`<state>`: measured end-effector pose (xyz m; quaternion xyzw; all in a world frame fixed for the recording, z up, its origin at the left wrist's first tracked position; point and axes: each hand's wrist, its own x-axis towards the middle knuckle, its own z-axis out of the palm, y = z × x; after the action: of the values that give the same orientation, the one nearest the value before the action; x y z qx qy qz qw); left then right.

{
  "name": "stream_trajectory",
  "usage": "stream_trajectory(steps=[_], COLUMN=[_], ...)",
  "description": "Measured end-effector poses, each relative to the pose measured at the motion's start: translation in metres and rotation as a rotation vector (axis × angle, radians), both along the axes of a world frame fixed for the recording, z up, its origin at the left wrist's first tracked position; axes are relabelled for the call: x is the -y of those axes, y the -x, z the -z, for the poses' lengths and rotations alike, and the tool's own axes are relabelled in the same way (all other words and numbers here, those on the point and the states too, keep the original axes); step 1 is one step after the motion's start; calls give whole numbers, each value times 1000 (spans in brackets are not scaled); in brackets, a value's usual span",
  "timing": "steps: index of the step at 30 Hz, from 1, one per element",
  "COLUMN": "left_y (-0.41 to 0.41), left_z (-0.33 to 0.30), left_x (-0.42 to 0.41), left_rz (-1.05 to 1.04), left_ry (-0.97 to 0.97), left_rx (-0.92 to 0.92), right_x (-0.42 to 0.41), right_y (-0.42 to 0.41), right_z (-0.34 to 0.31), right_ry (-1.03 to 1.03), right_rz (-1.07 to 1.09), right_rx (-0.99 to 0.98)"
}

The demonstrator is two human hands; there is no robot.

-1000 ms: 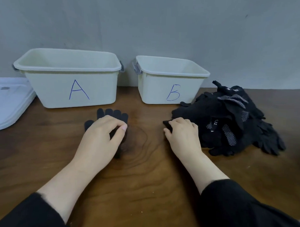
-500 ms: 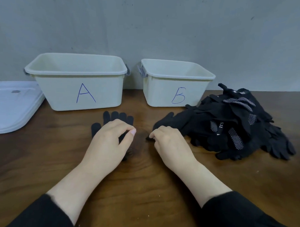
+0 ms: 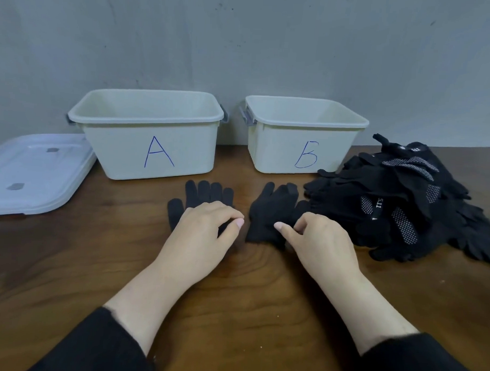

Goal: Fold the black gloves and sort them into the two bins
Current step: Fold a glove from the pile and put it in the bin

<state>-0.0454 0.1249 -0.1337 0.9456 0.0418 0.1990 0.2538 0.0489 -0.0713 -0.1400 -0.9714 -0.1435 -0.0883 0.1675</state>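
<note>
Hands lie side by side on the wooden table (image 3: 69, 262), each on a separate black glove. The left hand (image 3: 200, 239) rests on top of the left glove (image 3: 207, 193), fingers curled and thumb extended toward the centre; whether it actually pinches the fabric cannot be determined, as the hand covers the palm and cuff. That glove lies flat, four fingertips pointing toward the bins and its thumb projecting to the left. The right hand (image 3: 316, 243) grips the right glove (image 3: 270, 214) at its near right edge, fingers curled into the fabric and thumb laid across it. This glove also lies flat, fingers pointing away from the person, just beside the left glove with a narrow strip of table between them. Touching its right side is a heap of black gloves (image 3: 410, 202), several showing white dotted palms and small printed tags. Behind the two gloves stand two cream bins against the grey wall: bin A (image 3: 148, 148) to the left and bin B (image 3: 301, 143) to the right, each lettered in blue on the front; nothing shows in the visible part of either interior. A white lid (image 3: 36, 172) lies flat at the far left, just beside bin A. Both forearms end in black sleeves.
</note>
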Motion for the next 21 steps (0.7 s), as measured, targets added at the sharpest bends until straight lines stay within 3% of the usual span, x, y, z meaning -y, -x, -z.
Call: stream_trajectory(steps=[8,10,15,21], left_y=[1,1,-1,15], left_z=[0,1,0,3], left_x=[3,2,-9,-50], left_rz=[-2,2,-37,-198], left_ry=[-7,-1,21,117], left_rx=[-28,-17,83,141], right_x=[-7,-6,3,-1], right_y=[5,6,5,6], right_z=[2,1,-8,-45], right_ry=[-42,-133,-604,-612], right_rz=[-74,-92,-79,-231], right_rx=[-93,-104,-149,-136])
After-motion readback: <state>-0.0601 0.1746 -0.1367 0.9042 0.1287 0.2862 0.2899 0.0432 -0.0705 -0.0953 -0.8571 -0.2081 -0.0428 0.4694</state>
